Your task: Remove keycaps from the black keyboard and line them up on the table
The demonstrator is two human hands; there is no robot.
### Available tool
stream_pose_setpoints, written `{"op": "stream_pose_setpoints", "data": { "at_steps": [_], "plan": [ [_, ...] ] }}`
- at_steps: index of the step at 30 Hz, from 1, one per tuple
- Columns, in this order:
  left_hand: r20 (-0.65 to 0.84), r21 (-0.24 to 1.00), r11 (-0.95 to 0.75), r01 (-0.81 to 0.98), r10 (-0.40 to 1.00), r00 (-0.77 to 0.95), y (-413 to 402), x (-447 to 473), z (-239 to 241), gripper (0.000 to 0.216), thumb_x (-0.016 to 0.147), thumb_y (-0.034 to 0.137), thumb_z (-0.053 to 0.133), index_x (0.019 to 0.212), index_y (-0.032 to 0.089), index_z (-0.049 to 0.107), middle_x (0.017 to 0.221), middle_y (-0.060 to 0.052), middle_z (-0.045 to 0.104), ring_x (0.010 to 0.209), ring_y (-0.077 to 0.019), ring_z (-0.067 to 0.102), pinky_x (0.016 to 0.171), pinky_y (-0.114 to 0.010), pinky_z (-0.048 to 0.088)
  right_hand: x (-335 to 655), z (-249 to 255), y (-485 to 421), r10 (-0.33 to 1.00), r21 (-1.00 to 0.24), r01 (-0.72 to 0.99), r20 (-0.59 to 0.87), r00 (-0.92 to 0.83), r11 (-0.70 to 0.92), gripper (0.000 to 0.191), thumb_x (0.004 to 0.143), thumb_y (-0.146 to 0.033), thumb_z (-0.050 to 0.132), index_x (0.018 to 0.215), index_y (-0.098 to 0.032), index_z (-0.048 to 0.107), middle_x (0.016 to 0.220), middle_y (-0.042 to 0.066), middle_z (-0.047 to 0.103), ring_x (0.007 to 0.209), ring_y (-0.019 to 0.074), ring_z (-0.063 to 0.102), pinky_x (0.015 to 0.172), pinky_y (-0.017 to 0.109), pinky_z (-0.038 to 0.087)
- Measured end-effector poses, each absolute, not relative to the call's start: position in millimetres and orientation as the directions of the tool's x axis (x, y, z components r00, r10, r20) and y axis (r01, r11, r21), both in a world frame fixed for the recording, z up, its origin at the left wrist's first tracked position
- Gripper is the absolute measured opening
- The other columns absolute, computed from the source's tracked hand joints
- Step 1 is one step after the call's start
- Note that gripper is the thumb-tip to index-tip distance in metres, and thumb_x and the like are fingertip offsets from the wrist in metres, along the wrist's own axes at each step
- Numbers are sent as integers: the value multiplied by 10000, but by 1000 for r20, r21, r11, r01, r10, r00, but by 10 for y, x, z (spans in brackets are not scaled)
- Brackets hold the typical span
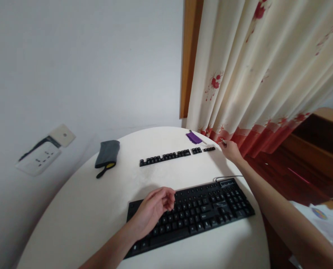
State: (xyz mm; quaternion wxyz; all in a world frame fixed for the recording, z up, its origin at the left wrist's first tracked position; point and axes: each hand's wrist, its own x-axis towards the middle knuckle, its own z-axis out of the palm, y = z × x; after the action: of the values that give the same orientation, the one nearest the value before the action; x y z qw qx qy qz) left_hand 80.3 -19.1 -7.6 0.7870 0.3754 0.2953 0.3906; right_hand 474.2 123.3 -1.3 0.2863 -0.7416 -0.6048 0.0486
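Note:
A black keyboard [188,233] lies at a slant near the table's front; its top row shows bare stems instead of keycaps. Over its left part is my left hand [155,207], palm turned sideways and fingers loosely curled, with nothing visible in them. Out at the table's far right edge, my right hand [230,150] is closed in a pinch on a small dark object [224,142], too small to name. Just left of that hand, black keycaps [166,157] stand in a line of separate groups. Beyond the line lies a purple cloth [193,137] with a thin light stick beside it.
A grey pouch [108,153] with a black loop rests on the round white table [99,209] at the left. The keyboard's cable [228,176] runs off the right edge. Behind are a wall with a socket [41,157] and a flowered curtain [239,86]. Papers [323,224] lie lower right.

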Motion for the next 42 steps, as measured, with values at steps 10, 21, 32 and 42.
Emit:
{"op": "stream_pose_setpoints", "data": {
  "at_steps": [10,21,32,42],
  "plan": [
    [92,928,16,-371,958,272,208,360,375,210,915,330,616,954,141,701,825,-68,646,727,-150,569,638,-261,428,3832,662,661,783,-748,502,588,201,433,464,999,-459,378,903,-151,710,857,85,672,821,198,595,770,312,450],
    [162,949,-230,217,943,291,529,-98,199,290,919,396,560,983,142,684,863,-77,701,732,-163,612,642,-265,459,2234,569,188,915,-907,134,404,11,399,380,1009,-454,381,837,-194,598,589,-38,440,551,128,415,549,262,341],
    [19,833,-287,474,870,493,404,-353,44,282,911,364,552,802,142,686,694,-13,623,656,-137,538,609,-232,402,1673,-98,93,962,-990,-17,143,-231,143,314,939,-420,522,721,-194,529,540,-51,487,506,110,451,529,235,383],
    [109,813,-361,458,866,489,361,-313,-24,261,917,309,554,818,131,717,675,-17,639,597,-118,509,550,-216,353,1674,-182,-10,918,-999,-36,50,-395,38,338,941,-425,527,718,-176,579,566,-8,613,389,78,448,398,196,313]
  ]
}}
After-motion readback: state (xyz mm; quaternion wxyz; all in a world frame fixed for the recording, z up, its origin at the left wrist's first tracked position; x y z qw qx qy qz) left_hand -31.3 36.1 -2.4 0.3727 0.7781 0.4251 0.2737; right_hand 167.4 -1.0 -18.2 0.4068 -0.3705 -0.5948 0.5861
